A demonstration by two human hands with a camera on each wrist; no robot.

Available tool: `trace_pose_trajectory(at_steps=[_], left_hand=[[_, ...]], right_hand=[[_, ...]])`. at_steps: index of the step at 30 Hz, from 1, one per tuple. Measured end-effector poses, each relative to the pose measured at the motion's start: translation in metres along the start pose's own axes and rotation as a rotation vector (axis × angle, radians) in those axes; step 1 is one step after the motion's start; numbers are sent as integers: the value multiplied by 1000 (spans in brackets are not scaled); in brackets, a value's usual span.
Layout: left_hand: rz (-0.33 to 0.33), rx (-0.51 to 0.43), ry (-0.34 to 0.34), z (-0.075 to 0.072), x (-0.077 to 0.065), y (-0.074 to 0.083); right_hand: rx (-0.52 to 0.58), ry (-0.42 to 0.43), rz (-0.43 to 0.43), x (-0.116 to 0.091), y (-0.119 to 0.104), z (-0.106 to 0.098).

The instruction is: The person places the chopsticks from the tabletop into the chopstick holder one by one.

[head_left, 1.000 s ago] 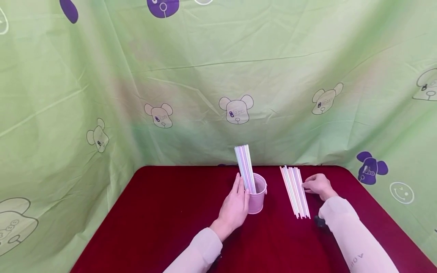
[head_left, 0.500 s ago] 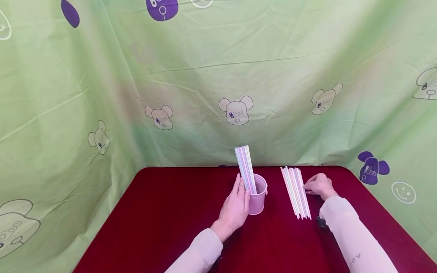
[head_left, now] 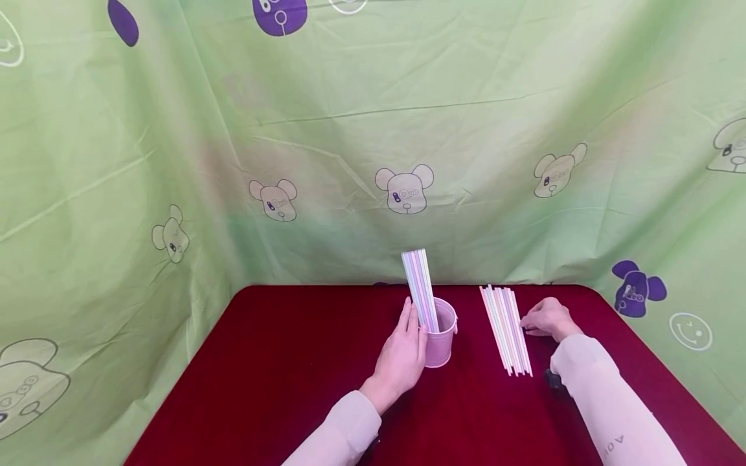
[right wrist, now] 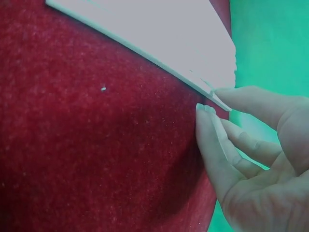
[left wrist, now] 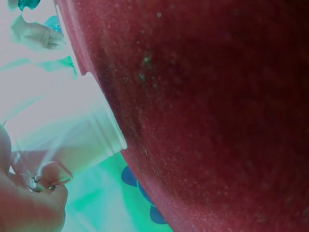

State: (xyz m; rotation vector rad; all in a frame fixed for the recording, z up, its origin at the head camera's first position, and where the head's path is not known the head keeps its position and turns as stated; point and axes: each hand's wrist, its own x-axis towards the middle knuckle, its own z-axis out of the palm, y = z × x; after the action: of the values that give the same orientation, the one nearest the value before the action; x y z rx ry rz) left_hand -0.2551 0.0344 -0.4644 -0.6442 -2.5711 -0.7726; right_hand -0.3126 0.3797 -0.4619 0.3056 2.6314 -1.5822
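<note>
Straws (head_left: 506, 331), pastel, lie in a loose flat row on the red tabletop (head_left: 280, 388), to the right of the pink bucket (head_left: 438, 351). We note a second bundle (head_left: 418, 285) standing in the bucket, tilted leftward. Left hand (head_left: 399, 356) grips the bucket's side. Right hand (head_left: 550, 318): fingertip at the row's outermost straw, grasp slack, we see nothing pinched.

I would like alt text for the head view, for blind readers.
A left hand holds a pink bucket with pastel sticks leaning inside; the right hand is at the edge of more sticks lying on a red table. Behind hangs green cloth with cartoon animal faces.
</note>
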Motion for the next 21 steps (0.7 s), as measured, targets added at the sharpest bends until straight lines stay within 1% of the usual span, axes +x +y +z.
trace_pose_trajectory(at_steps=[3,8,10,16,19,21], left_hand=[[1,-1,4,0,0,0],[1,-3,8,0,0,0],[2,-5,6,0,0,0],[5,-9,12,1,1,0],[5,-4,12,0,1,0],[3,-1,8,0,1,0]], right_hand=[[-6,-1,-10,0,1,0],[-6,33,-11,2,3,2],[-32,51,-20,3,5,3],[-171,85,-73,4,4,4],[-199,87,-72,3,1,4],[-181,80,-67,3,1,3]])
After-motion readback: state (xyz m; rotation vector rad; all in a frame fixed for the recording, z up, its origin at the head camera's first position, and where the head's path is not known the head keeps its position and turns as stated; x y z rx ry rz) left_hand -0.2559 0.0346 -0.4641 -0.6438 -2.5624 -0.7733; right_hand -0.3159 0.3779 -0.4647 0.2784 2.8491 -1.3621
